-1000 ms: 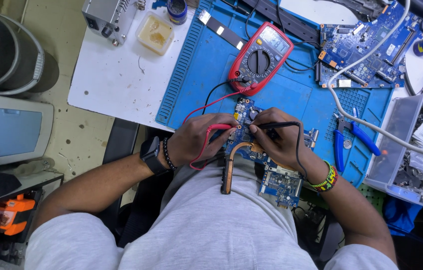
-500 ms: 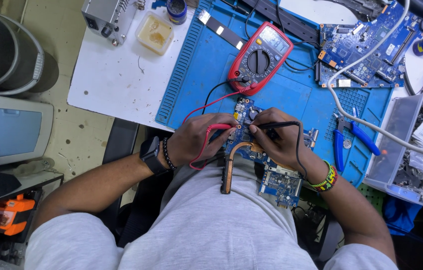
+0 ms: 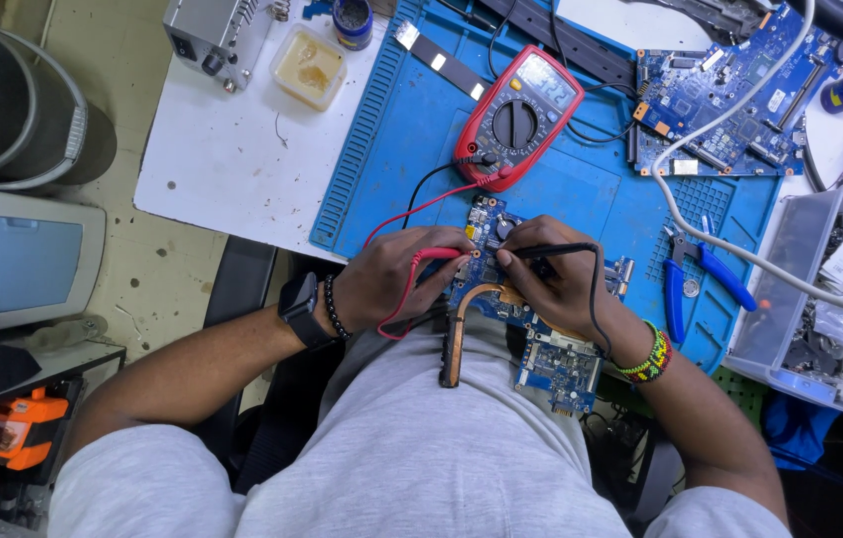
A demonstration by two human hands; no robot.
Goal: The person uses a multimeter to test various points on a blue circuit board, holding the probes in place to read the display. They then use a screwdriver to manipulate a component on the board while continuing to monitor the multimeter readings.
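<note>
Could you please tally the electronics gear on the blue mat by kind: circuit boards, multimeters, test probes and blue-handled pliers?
Circuit boards: 2, one under the hands, one at the mat's far right corner
Multimeters: 1, red
Test probes: 2, red in left hand, black in right hand
Blue-handled pliers: 1
Total: 6

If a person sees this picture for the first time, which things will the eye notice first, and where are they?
The eye goes first to the bright blue mat covering the middle of the bench, with the red meter lying on its upper part. Just below, at the mat's near edge, the left hand holds a red probe and the right hand a black probe, both tips on a blue circuit board. Another circuit board lies at the upper right.
</note>
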